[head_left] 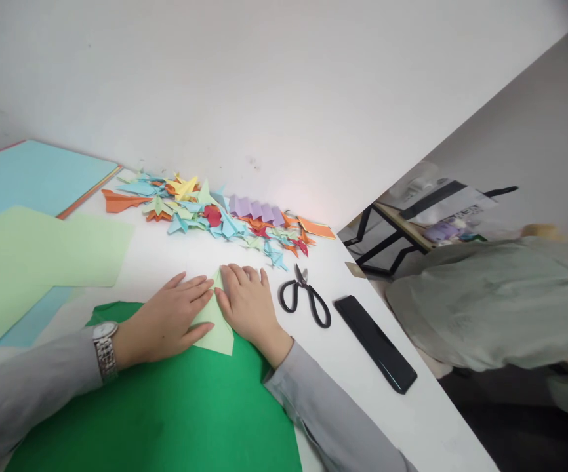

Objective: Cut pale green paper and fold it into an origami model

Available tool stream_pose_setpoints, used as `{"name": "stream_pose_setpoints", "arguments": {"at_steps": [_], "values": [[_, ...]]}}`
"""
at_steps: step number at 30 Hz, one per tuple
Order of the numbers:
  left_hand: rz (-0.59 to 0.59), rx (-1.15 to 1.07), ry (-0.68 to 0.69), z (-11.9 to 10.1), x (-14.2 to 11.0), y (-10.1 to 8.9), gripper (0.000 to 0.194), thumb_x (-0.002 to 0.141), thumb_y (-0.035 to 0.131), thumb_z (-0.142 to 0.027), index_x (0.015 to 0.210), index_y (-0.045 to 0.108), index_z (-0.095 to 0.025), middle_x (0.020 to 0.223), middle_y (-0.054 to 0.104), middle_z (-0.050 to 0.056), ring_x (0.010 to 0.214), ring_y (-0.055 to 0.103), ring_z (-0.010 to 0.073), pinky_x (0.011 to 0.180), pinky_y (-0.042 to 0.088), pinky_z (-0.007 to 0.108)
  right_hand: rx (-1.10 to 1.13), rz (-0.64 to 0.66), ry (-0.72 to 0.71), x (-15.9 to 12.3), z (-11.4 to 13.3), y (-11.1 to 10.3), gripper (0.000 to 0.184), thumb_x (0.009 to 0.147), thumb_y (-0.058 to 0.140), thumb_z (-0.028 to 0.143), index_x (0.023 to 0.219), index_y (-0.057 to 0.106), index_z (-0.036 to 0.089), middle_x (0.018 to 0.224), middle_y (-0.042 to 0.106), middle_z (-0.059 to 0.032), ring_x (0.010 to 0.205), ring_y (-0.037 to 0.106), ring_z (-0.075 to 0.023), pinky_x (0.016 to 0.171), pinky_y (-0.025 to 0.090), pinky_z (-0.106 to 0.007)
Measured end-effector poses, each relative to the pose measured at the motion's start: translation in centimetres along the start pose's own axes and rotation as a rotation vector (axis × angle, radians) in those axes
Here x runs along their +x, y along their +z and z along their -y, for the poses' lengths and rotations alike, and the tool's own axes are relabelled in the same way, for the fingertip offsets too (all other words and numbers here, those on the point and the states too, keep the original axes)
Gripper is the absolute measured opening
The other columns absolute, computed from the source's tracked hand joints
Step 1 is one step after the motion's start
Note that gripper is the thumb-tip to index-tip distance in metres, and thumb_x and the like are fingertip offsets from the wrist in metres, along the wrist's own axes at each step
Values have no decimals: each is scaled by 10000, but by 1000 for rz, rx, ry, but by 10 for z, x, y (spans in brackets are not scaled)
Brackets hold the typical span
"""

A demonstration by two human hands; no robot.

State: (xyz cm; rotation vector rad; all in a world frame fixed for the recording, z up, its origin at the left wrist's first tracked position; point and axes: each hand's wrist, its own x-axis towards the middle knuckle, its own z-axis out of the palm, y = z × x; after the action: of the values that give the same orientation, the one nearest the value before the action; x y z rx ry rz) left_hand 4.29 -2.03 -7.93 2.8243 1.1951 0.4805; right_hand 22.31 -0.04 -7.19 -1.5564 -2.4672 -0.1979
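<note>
A small folded piece of pale green paper (219,339) lies on a large green sheet (176,413), its narrow tip pointing away from me. Flat on its left side rests my left hand (168,319), fingers stretched out and thumb apart, with a metal watch on the wrist. My right hand (250,305) presses along the paper's right edge near the tip, its fingers extended and slightly spread. Parts of the paper are hidden beneath both hands. Just right of my right hand lie black-handled scissors (304,295), blades slightly apart.
Colourful folded paper pieces (215,216) are heaped along the wall. Pale green sheets (13,275) and a light blue sheet (42,180) lie at left. A black phone-like object (376,344) lies near the table's right edge. Beyond it are a person's grey-green garment (500,308) and a shelf (397,226).
</note>
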Motion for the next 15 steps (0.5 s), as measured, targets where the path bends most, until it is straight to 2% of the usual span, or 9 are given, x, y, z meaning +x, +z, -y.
{"name": "stream_pose_setpoints", "arguments": {"at_steps": [5, 11, 15], "values": [[18, 0, -6, 0, 0, 0, 478, 892, 434, -385, 1273, 498, -104, 1356, 497, 150, 1283, 409, 275, 1090, 259, 480, -36, 25, -26, 1, 1, -4, 400, 934, 348, 377, 1313, 447, 296, 1260, 526, -66, 1084, 445, -294, 962, 274, -539], [-1, -2, -6, 1, -2, 2, 471, 890, 437, -382, 1275, 491, -115, 1360, 487, 148, 1285, 398, 275, 1084, 272, 473, -65, 49, -28, 2, 2, -6, 407, 938, 335, 374, 1314, 461, 283, 1265, 521, -77, 1089, 445, -300, 969, 270, -547], [-47, -19, -4, 0, 0, -3, 436, 870, 476, -372, 1209, 540, -104, 1294, 508, 179, 1248, 409, 297, 1056, 318, 464, -71, 48, -31, 1, 3, -5, 408, 941, 336, 373, 1320, 454, 281, 1293, 509, -81, 1101, 449, -299, 980, 256, -569]]}}
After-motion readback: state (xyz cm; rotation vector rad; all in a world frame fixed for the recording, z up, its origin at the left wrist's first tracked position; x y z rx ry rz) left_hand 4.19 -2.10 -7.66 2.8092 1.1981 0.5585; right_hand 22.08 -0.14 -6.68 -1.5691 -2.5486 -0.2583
